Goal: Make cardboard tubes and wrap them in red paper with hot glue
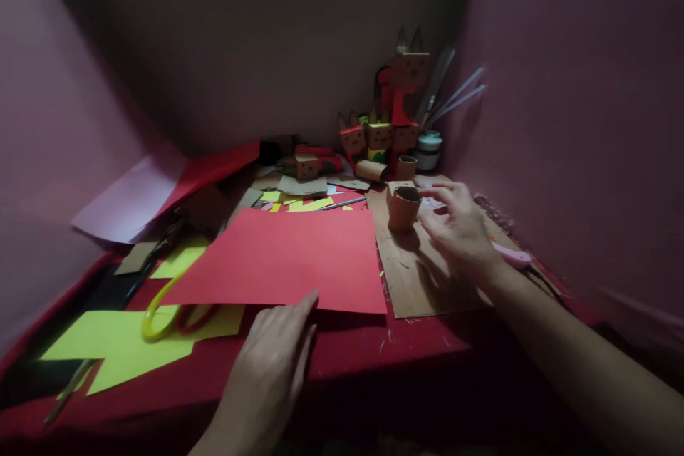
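Observation:
My left hand (272,353) pinches the front edge of a red paper sheet (299,256), thumb on top and fingers underneath. The sheet lies partly over yellow paper and a pair of scissors (154,324) with yellow and red handles. Just right of a short cardboard tube (404,212), my right hand (454,224) has its fingers spread, the tips close to the tube's rim. Whether they touch it I cannot tell. The tube stands upright on a brown cardboard sheet (417,285), with a small cardboard box piece behind it.
Cardboard animal figures (409,71) stand at the back. A teal-lidded jar (429,149) sits beside them. Yellow paper cutouts (122,345) lie at left, and a pink-handled tool (511,255) at right. Walls close in on both sides of the red-covered table (353,356).

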`<state>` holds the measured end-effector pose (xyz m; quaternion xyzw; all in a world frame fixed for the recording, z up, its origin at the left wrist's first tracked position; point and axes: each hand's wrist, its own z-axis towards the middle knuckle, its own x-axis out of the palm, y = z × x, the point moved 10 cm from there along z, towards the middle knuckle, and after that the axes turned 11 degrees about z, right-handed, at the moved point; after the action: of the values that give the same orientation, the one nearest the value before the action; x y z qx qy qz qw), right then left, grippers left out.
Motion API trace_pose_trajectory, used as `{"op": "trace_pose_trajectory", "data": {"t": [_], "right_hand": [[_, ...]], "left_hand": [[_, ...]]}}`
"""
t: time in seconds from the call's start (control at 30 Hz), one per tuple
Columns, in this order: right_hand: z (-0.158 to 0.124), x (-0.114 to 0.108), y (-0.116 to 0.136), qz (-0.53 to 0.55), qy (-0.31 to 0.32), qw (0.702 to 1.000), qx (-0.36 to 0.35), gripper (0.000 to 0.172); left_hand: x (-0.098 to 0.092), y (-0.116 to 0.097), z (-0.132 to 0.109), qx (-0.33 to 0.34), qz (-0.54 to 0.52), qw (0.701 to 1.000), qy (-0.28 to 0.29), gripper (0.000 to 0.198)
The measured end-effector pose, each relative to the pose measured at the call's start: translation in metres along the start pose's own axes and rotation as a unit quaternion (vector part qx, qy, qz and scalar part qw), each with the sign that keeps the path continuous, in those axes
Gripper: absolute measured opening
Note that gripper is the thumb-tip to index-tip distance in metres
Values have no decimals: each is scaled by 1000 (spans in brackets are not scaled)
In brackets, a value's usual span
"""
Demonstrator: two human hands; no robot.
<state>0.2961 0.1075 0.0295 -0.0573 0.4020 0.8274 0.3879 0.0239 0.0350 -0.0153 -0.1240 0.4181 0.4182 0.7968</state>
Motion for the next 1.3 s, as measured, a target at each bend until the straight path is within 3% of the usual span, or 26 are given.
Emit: {"op": "trace_pose_trajectory", "data": {"t": [0.13, 0.23, 0.33, 0.43, 0.53, 0.6, 0.67, 0.77, 0.93, 1.03, 1.17, 1.3], "right_hand": [[11, 21, 5, -91, 75, 991, -66, 11], [12, 4, 18, -85, 30, 993, -73, 9], [2, -27, 26, 21, -60, 997, -32, 5], [-14, -22, 17, 174, -36, 981, 73, 8], [-38, 4, -4, 290, 3, 932, 217, 15], [-59, 27, -17, 364, 35, 871, 329, 20], [-75, 43, -20, 420, 56, 817, 391, 24], [-87, 53, -14, 466, 70, 778, 416, 23], [-101, 60, -11, 477, 80, 752, 449, 22], [-102, 68, -8, 500, 102, 725, 462, 23], [-116, 81, -8, 491, 149, 665, 542, 25], [-120, 89, -3, 507, 156, 655, 538, 22]], "left_hand": [[-2, -5, 8, 4, 69, 998, -1, 19], [1, -6, 14, 2, 106, 994, 10, 16], [4, -12, 18, 35, 114, 993, 7, 23], [11, -19, 22, 79, 113, 990, 20, 28], [9, -30, 24, 134, 105, 985, -7, 27], [5, -35, 24, 161, 96, 982, -31, 26], [1, -35, 24, 164, 88, 981, -45, 25], [-10, -26, 26, 122, 79, 986, -79, 18], [-17, -20, 22, 84, 67, 987, -122, 23], [-17, -25, 20, 91, 60, 985, -132, 28], [-16, -33, 19, 107, 70, 984, -126, 25], [-13, -34, 22, 86, 82, 986, -115, 12]]}}
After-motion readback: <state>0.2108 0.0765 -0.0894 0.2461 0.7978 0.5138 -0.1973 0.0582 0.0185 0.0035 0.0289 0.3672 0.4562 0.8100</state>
